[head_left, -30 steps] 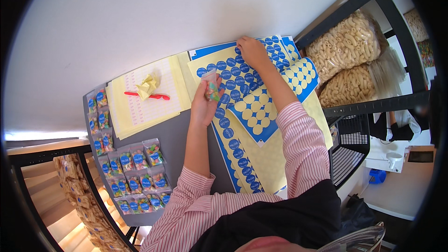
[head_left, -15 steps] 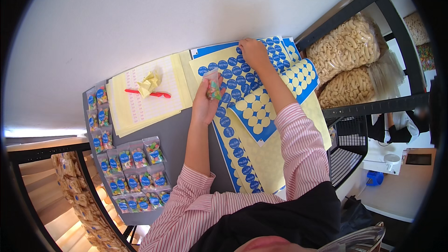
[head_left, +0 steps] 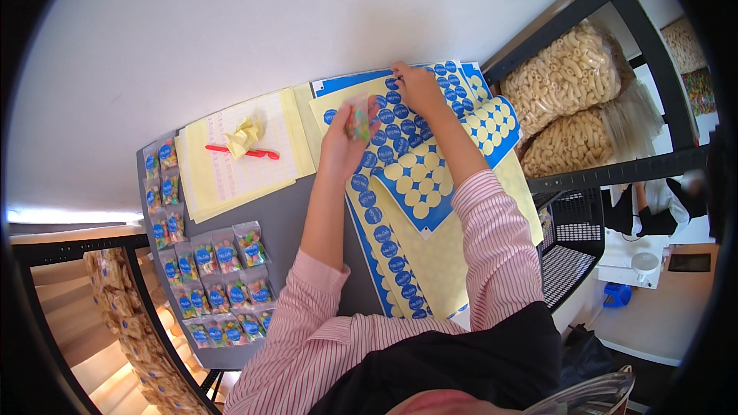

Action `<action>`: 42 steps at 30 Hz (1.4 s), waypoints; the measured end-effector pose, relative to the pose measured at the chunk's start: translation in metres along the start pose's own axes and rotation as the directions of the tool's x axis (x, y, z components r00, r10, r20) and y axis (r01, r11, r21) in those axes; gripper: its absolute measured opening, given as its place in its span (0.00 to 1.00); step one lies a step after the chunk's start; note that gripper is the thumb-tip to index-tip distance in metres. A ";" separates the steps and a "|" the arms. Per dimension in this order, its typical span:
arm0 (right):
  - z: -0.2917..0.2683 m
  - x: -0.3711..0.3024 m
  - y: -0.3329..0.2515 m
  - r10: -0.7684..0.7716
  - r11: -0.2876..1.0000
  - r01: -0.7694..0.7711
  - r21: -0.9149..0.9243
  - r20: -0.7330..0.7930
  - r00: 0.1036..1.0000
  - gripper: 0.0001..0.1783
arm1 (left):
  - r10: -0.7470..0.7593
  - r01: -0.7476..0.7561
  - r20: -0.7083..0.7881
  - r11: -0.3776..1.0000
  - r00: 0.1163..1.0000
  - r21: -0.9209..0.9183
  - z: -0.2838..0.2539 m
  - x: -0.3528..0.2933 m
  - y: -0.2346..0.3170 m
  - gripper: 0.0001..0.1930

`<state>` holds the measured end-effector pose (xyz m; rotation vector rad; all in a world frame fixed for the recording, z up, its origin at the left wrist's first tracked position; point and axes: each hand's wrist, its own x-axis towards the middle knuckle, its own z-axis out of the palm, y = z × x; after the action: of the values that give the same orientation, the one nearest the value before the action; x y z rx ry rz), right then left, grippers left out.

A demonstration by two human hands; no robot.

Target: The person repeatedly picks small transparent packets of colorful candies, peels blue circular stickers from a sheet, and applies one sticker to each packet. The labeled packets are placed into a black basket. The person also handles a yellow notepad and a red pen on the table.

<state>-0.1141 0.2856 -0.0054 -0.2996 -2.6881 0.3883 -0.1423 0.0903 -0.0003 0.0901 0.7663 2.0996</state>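
My left hand point(head_left: 342, 146) holds a small clear bag of colourful candies point(head_left: 359, 123) upright between thumb and fingers, the bag slightly blurred. It hovers over a sheet of round blue stickers point(head_left: 396, 263). Close by on the right, my right hand point(head_left: 421, 91) is at the sheet's far part, thumb and fingertips pinched together; what is between them is too small to make out. Below my right forearm, a curled blue backing sheet with pale yellow circles point(head_left: 419, 192) lies over the stickers.
Several labelled candy bags point(head_left: 227, 255) lie in rows on the grey table point(head_left: 304, 219). Left of the stickers are yellow-edged sheets point(head_left: 292, 134), crumpled yellow paper point(head_left: 244, 138) and a red pen-like tool point(head_left: 265, 154). Pasta bags point(head_left: 565, 73) fill a black rack point(head_left: 607, 173) at right.
My left hand has moved a little up and right with the candy bag, closer to my right hand. The right hand has shifted only slightly at the sticker sheet.
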 end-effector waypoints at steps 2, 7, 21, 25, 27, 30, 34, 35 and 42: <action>0.000 0.003 0.008 -0.007 1.000 0.006 0.018 0.034 0.999 0.11 | 0.013 -0.012 0.029 1.000 0.999 -0.017 0.005 0.024 0.003 0.22; -0.006 0.004 0.004 0.023 0.997 -0.031 0.066 0.123 0.992 0.10 | -0.026 0.020 -0.089 0.997 0.996 -0.071 0.002 0.065 0.004 0.22; 0.007 0.005 -0.003 0.010 0.997 -0.014 -0.079 -0.051 0.999 0.03 | -0.051 0.049 -0.049 0.998 0.997 -0.042 -0.012 0.072 -0.006 0.22; 0.009 0.003 -0.004 0.017 0.996 -0.021 -0.083 -0.053 0.998 0.03 | -0.050 0.049 -0.043 0.999 0.998 -0.021 -0.014 0.075 -0.007 0.21; 0.010 0.002 -0.005 0.009 0.996 -0.015 -0.087 -0.065 0.998 0.04 | -0.051 0.050 -0.045 0.999 0.998 -0.018 -0.014 0.075 -0.006 0.21; 0.010 0.001 -0.005 0.011 0.996 -0.015 -0.085 -0.049 0.999 0.04 | -0.055 0.053 -0.054 0.998 0.997 -0.025 -0.015 0.076 -0.006 0.20; 0.010 0.001 -0.003 0.007 0.996 -0.009 -0.086 -0.031 1.000 0.03 | -0.063 0.062 -0.074 0.998 0.995 -0.019 -0.012 0.076 -0.005 0.20; 0.009 0.001 -0.002 0.000 0.996 -0.002 -0.089 -0.029 1.000 0.03 | -0.064 0.063 -0.077 0.998 0.995 -0.016 -0.012 0.076 -0.004 0.20; 0.007 0.002 -0.004 0.028 0.999 -0.031 -0.026 -0.083 0.996 0.03 | -0.057 0.057 -0.043 0.998 0.997 -0.007 -0.018 0.080 -0.007 0.20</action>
<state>-0.1193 0.2808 -0.0096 -0.3558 -2.6126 0.3412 -0.1927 0.1452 -0.0356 0.0191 0.7800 2.0552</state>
